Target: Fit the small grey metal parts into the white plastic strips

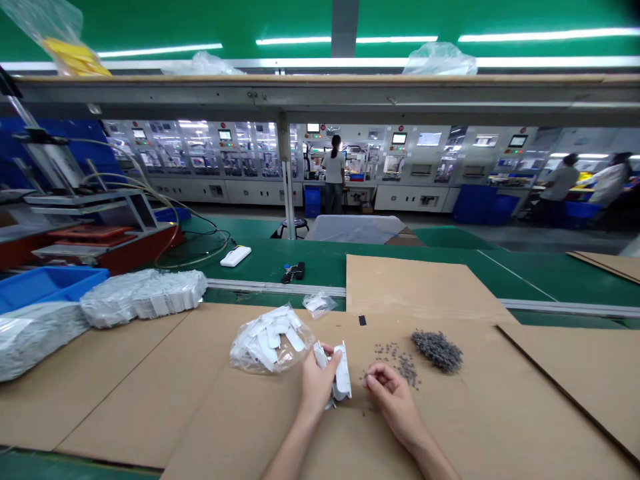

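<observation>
White plastic parts (342,373) are gripped in my left hand (318,383), with its thumb across them, above the cardboard. Just to the right, my right hand (393,397) has its thumb and forefinger pinched together; whatever is between the tips is too small to make out. Small dark grey pieces (406,368) lie scattered beside its fingers. Behind them sits a dense pile of the same grey pieces (437,351). A clear plastic bag (237,350) holding more white plastic parts (273,335) lies open to the left of my left hand.
Cardboard sheets (210,400) cover the green bench (270,260). Bagged white stacks (145,297) and a blue bin (55,283) stand left, near a press machine (95,213). Keys (294,271), a white device (235,257) and a small bag (319,305) lie farther back. People work beyond.
</observation>
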Available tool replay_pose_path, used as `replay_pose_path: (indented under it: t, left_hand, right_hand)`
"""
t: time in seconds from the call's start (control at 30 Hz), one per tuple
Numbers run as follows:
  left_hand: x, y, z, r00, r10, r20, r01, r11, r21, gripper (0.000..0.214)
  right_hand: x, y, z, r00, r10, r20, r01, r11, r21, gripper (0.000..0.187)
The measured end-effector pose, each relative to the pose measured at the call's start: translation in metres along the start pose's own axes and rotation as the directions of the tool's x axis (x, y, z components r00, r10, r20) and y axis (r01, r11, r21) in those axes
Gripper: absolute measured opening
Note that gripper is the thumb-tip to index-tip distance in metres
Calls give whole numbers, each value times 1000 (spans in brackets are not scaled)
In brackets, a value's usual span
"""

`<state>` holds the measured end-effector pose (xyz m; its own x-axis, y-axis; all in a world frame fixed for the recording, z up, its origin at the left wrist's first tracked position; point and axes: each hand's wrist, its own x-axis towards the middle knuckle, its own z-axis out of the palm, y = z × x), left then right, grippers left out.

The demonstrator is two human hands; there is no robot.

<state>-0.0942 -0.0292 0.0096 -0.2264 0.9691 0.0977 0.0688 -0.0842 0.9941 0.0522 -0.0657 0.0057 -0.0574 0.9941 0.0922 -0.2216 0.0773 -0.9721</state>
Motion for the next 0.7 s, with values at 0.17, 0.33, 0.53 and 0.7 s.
replay_pose_path:
  t: [0.17, 0.33, 0.53, 0.7]
  left_hand:
    - [-10, 8, 4, 999, 35, 39, -37, 998, 56, 24]
    - [-18, 19, 3, 989, 116, 93, -128, 982, 138, 26]
    - [-21, 21, 3, 985, 129, 116, -149, 972, 180, 23]
    - [-15, 17, 1, 991, 118, 70, -128, 977, 172, 24]
  right_hand:
    - [1, 5, 4, 991, 131, 31, -135, 962, 236, 14]
    - [-2, 5, 4, 991, 124, 50, -132, 969, 210, 14]
    - [-2, 2, 6, 995, 32, 99, -28, 999, -44, 13]
    - [-1, -2, 1, 999, -26, 37, 35, 962, -272, 16]
